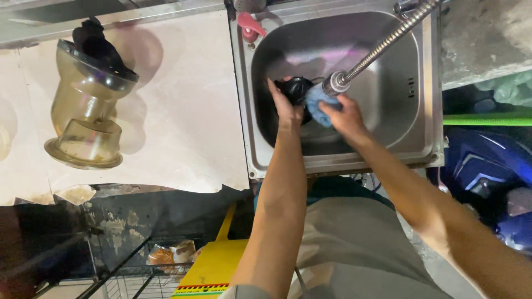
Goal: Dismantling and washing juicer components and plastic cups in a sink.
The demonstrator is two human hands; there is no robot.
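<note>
Inside the steel sink (399,127), the left hand (285,105) is grasping a black round part (296,88). The right hand (346,113) is pressing a clenched blue cloth (316,102) against it, below the flexible faucet hose (382,47).

A murky blender jar (86,119) lies tipped on the pale counter (183,122), near a red-capped bottle (249,26).

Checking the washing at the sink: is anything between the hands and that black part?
Nothing visible. The left hand grips the black part directly, and the right hand presses a blue cloth against it.
</note>
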